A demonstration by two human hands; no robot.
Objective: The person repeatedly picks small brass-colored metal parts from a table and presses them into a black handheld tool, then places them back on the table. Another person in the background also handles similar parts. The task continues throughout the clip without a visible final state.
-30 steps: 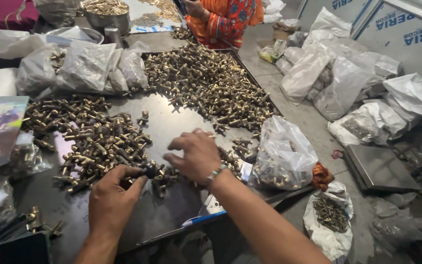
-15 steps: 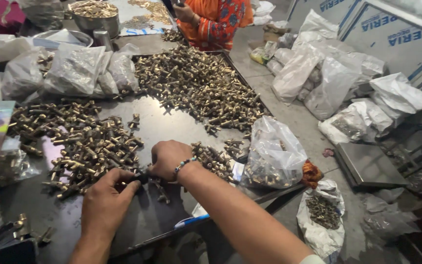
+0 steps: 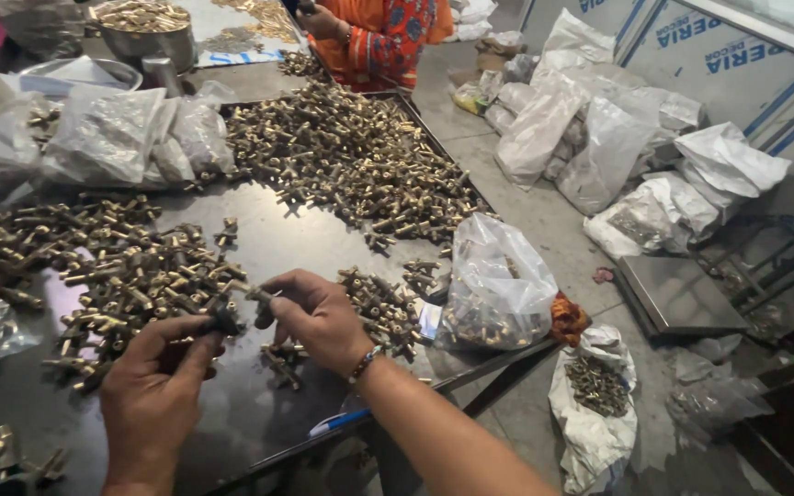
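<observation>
Pinching one small brass fitting (image 3: 255, 296) between left hand (image 3: 153, 390) and right hand (image 3: 319, 317), fingers closed on it above the dark metal table (image 3: 277, 230). Heaped beside: brass fittings (image 3: 130, 276), T-shaped, glinting. Crinkled clear bag (image 3: 493, 285) holding more. Steel bowl (image 3: 144, 28) filled too.

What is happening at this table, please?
A person stands at a dark metal table covered with heaps of small brass fittings. The left hand and the right hand are close together, gripping one small fitting between their fingertips, beside a pile. A clear plastic bag partly filled with fittings sits at the table edge. At the far end, another person in orange is seated. More bags lie on the floor.
</observation>
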